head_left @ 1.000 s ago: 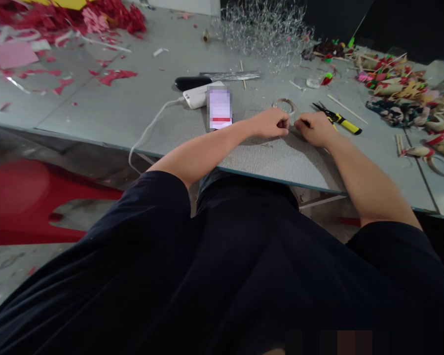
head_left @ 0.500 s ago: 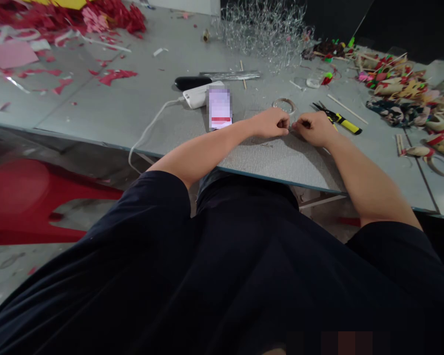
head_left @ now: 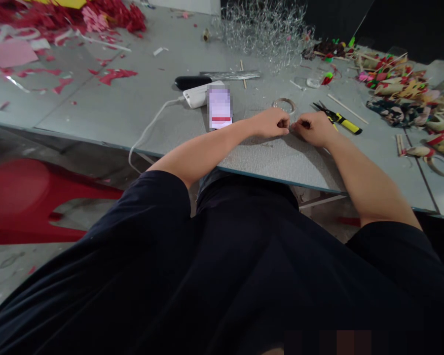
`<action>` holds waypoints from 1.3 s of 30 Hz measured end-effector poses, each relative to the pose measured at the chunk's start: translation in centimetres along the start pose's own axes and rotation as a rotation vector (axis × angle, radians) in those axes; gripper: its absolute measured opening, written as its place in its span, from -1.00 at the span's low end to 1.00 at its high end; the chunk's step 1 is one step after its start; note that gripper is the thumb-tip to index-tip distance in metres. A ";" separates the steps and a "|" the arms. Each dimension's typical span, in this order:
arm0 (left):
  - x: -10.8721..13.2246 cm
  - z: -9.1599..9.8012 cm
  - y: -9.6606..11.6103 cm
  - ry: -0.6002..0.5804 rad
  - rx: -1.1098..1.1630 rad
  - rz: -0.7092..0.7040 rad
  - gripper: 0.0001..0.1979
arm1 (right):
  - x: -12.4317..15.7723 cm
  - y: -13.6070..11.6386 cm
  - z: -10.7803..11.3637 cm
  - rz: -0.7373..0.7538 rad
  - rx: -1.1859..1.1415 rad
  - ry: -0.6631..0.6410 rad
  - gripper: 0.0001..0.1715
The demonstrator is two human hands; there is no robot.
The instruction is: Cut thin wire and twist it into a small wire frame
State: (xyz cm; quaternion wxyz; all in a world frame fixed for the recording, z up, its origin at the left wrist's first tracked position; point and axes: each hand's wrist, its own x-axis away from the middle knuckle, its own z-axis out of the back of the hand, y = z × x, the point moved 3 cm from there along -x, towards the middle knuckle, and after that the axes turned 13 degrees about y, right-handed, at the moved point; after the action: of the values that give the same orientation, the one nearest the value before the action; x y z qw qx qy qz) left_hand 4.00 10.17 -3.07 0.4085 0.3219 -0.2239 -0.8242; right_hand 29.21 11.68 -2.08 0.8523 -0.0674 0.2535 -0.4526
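Over the near part of the grey table (head_left: pixel 163 128), my left hand (head_left: pixel 272 122) and my right hand (head_left: pixel 314 128) face each other with their fingertips almost touching. Both are closed in a pinch. Whatever sits between the fingers is too small to make out. Just behind my left hand lies a roll of tape (head_left: pixel 284 105), partly covered by it. Yellow-and-black pliers (head_left: pixel 342 121) rest to the right of my right hand. A phone (head_left: pixel 220 108) with a lit screen lies left of my left hand, leaning against a white power bank (head_left: pixel 200 94).
A white cable (head_left: pixel 148 129) runs from the power bank over the table's front edge. Behind are a black-handled tool (head_left: pixel 192 83) and a tangle of silvery wire (head_left: pixel 262 29). Craft pieces (head_left: pixel 403 88) crowd the right, red paper scraps (head_left: pixel 118 75) the left. A red stool (head_left: pixel 18 197) stands lower left.
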 end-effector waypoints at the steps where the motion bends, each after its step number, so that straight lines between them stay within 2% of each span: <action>1: 0.0 0.0 0.1 -0.004 0.001 0.002 -0.78 | 0.0 -0.1 0.0 -0.004 0.008 0.005 -0.10; 5: 0.1 0.1 0.4 -0.010 -0.006 0.010 -0.77 | -0.1 0.0 -0.2 0.012 0.034 0.012 -0.05; 17: 0.0 0.0 0.2 -0.015 -0.004 0.015 -0.85 | 0.0 0.7 -0.6 0.018 0.023 -0.020 -0.17; 25: 0.3 0.3 0.6 -0.013 0.002 0.024 -0.84 | -0.2 1.1 -0.9 0.024 0.040 0.006 -0.43; 33: 0.2 0.3 0.6 -0.026 0.001 0.042 -0.81 | 0.0 1.1 -0.8 0.013 0.019 -0.009 -0.27; 39: 0.1 0.1 0.4 -0.024 0.010 0.017 -0.80 | -0.2 1.0 -0.8 0.050 0.016 0.011 -0.46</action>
State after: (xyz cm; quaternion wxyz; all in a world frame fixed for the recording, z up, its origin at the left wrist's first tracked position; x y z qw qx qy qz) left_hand 4.04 9.84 -2.77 0.4109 0.3120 -0.2357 -0.8236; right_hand 29.45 12.46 -3.02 0.8625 -0.0517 0.2561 -0.4333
